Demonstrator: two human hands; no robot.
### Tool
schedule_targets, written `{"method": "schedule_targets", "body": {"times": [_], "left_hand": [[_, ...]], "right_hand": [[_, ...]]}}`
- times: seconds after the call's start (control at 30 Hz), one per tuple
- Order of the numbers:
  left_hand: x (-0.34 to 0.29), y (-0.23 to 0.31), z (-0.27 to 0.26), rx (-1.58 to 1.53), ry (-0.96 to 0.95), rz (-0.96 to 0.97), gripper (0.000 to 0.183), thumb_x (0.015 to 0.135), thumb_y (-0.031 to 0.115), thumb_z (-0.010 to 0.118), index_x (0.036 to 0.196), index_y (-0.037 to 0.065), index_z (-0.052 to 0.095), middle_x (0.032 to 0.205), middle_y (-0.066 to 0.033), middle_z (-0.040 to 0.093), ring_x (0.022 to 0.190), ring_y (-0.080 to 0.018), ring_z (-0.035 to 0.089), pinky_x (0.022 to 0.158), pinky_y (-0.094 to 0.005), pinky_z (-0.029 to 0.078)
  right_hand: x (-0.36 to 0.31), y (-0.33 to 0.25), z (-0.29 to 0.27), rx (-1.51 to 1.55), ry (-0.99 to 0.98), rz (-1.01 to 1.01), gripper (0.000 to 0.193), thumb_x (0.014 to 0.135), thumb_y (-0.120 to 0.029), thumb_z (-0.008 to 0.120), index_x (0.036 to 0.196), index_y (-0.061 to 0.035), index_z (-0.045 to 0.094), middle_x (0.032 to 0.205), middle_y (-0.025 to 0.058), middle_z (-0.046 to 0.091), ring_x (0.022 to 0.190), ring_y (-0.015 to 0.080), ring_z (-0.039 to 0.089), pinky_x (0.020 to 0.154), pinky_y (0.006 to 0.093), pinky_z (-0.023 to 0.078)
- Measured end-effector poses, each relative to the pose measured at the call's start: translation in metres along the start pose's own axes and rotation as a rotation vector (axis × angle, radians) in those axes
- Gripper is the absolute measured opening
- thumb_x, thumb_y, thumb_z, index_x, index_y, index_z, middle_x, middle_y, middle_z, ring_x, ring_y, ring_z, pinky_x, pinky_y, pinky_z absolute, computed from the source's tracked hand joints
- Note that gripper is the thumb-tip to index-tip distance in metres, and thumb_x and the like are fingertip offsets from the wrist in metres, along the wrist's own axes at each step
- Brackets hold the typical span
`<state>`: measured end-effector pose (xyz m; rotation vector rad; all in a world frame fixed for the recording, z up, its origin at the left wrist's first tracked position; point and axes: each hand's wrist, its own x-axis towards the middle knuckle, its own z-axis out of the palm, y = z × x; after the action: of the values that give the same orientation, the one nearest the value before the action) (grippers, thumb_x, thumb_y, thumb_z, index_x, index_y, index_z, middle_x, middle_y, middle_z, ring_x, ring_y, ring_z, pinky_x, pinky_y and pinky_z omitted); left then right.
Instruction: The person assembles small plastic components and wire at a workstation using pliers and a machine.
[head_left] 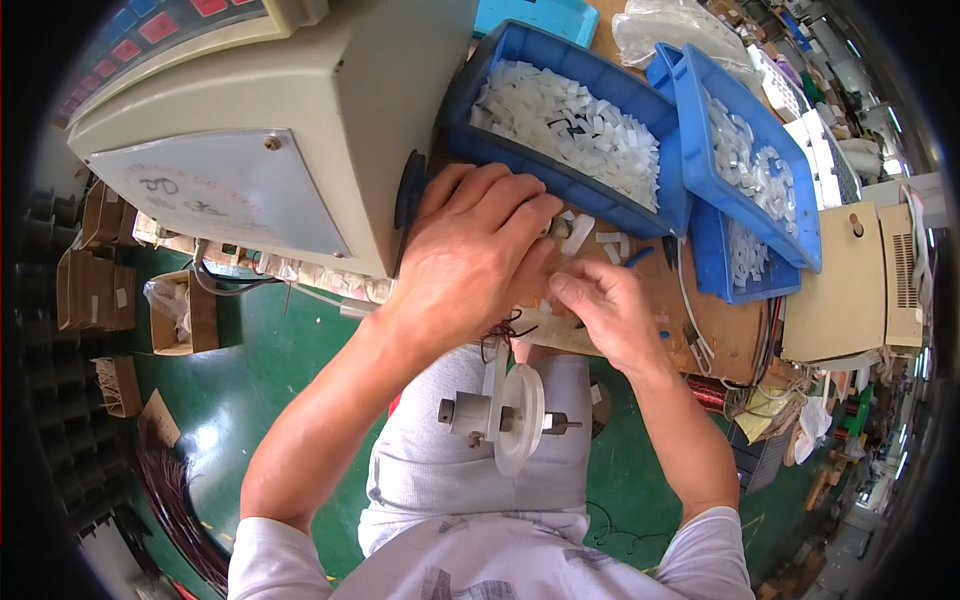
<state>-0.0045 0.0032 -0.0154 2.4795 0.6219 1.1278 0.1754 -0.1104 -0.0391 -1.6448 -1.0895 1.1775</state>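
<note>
My left hand [470, 240] is curled, knuckles up, beside the dark round hub [411, 190] on the side of a beige machine [385, 90]. What its fingers close on is hidden beneath them. To its right, the thumb and forefinger of my right hand [612, 312] are pressed together over the table edge; anything between them is too small to make out. Small white plastic pieces [577, 234] lie just beyond the fingertips. Thin dark red wire [508, 328] hangs in loops under my left hand. Below it, a translucent disc [519, 420] sits on a metal shaft above my lap.
A blue bin [560, 160] full of small white pieces stands behind my hands. Another blue bin [700, 165] rests tilted on a lower one [712, 275] at the right. A cable [684, 290] and a beige box [835, 285] are farther right. Cardboard boxes [185, 315] stand on the green floor.
</note>
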Motion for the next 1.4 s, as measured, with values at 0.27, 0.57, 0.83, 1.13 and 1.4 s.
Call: {"method": "schedule_targets", "body": {"times": [0.27, 0.57, 0.83, 1.13, 1.4], "left_hand": [[0.05, -0.004, 0.008, 0.225, -0.505, -0.397, 0.034, 0.097, 0.036, 0.059, 0.102, 0.006, 0.074, 0.093, -0.013, 0.075, 0.092, -0.0355, 0.07, 0.083, -0.0487, 0.053], [0.069, -0.008, 0.008, 0.203, -0.628, -0.537, 0.044, 0.095, 0.045, 0.057, 0.11, 0.007, 0.074, 0.101, -0.0182, 0.075, 0.094, -0.0379, 0.071, 0.085, -0.048, 0.055], [0.068, -0.012, 0.011, 0.195, -0.622, -0.555, 0.043, 0.094, 0.044, 0.057, 0.109, 0.007, 0.074, 0.1, -0.018, 0.075, 0.095, -0.0378, 0.071, 0.086, -0.0483, 0.055], [0.076, -0.011, 0.012, 0.174, -0.566, -0.541, 0.041, 0.092, 0.042, 0.061, 0.106, 0.006, 0.074, 0.1, -0.0189, 0.075, 0.096, -0.0388, 0.071, 0.086, -0.0487, 0.055], [0.066, -0.007, 0.012, 0.195, -0.52, -0.599, 0.034, 0.092, 0.039, 0.062, 0.101, 0.009, 0.075, 0.092, -0.0159, 0.075, 0.088, -0.0388, 0.071, 0.08, -0.0481, 0.055]], "right_hand": [[-0.002, -0.013, -0.002, -0.208, 0.157, -0.18, 0.023, 0.097, -0.019, 0.07, 0.094, 0.0037, 0.069, 0.077, 0.0048, 0.065, 0.074, 0.012, 0.058, 0.069, 0.0299, 0.047], [0.012, -0.035, -0.022, -0.504, 0.159, -0.232, 0.018, 0.094, -0.013, 0.069, 0.091, 0.0047, 0.067, 0.079, 0.0076, 0.068, 0.072, 0.0149, 0.06, 0.071, 0.0309, 0.049], [0.001, -0.025, -0.036, -0.826, -0.066, -0.128, 0.027, 0.091, -0.018, 0.075, 0.108, 0.001, 0.07, 0.093, 0.0155, 0.072, 0.084, 0.0278, 0.07, 0.079, 0.0365, 0.053], [0.03, -0.021, -0.027, -0.013, -0.025, -0.353, 0.042, 0.1, -0.004, 0.064, 0.14, -0.0016, 0.055, 0.134, 0.0072, 0.062, 0.11, 0.0134, 0.061, 0.098, 0.0293, 0.051], [0.038, -0.01, -0.036, 0.255, -0.382, -0.251, 0.025, 0.105, -0.017, 0.059, 0.127, -0.0053, 0.059, 0.099, -0.0028, 0.055, 0.091, 0.0064, 0.052, 0.083, 0.0246, 0.046]]}}
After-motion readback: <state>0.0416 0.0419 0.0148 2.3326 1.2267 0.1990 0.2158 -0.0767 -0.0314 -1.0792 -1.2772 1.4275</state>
